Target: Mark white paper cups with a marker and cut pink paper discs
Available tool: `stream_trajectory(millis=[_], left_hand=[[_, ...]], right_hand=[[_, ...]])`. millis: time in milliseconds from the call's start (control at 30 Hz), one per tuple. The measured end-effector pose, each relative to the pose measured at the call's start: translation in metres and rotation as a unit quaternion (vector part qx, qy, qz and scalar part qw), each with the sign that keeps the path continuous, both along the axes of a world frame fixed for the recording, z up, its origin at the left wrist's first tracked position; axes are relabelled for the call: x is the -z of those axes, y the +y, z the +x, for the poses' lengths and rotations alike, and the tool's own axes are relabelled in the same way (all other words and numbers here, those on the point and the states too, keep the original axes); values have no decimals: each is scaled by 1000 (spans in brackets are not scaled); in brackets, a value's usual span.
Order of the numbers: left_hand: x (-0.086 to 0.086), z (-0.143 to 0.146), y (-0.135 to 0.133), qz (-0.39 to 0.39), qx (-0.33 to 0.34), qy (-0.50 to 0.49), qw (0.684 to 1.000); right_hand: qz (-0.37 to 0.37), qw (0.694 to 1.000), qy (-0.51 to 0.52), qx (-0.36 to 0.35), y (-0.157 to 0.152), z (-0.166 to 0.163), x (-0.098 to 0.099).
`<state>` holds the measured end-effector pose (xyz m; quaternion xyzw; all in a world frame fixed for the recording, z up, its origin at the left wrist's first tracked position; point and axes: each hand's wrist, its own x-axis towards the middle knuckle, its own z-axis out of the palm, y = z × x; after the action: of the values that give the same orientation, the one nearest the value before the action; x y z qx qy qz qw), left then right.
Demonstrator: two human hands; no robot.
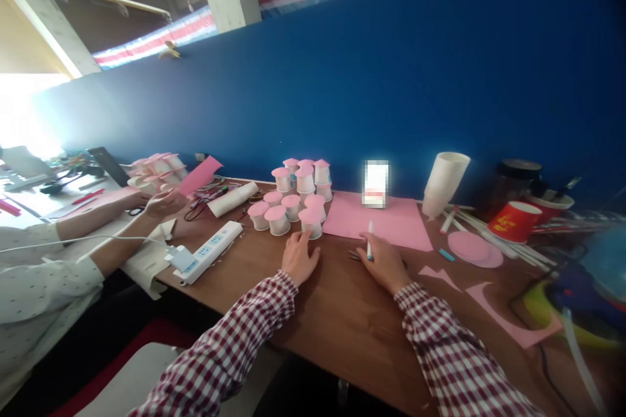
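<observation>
Marker (370, 241), nearly upright, is gripped by the right hand (385, 262) over the brown table (342, 332). I see the left hand (298, 259) loosely open by the nearest pink-topped cup (312, 223); whether they touch, I can't tell. Beyond lies a pink sheet (398, 223), then a blue partition (415, 91).

Can read no text: see only blurred yellow characters (511, 225) on the red cup (519, 221), plus a pixelated white panel (376, 182) left of it.
</observation>
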<state>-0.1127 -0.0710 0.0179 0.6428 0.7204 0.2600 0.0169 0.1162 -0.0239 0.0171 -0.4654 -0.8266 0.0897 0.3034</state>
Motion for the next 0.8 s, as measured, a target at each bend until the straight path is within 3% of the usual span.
stream_trajectory(millis=[133,267,433,533,667,800], left_hand=[[-5,-2,12,-53,-25,27,998],[-4,-6,15,-62,4,39,997],[-1,-12,0,-48,65,33,996],[-2,-20,-15,-23,68,7,997],[-6,-46,-23,-1,-38,-36,999],[-8,-75,-10,-1,-159,-75,984]], right_hand=[[0,1000,2,-1,0,0,0],[4,1000,-1,-2,0,-1,1],[7,1000,-9,3,0,-1,0],[8,1000,-6,1,0,0,0],[12,1000,-2,-1,0,0,1],[11,1000,-11,3,-1,0,0]])
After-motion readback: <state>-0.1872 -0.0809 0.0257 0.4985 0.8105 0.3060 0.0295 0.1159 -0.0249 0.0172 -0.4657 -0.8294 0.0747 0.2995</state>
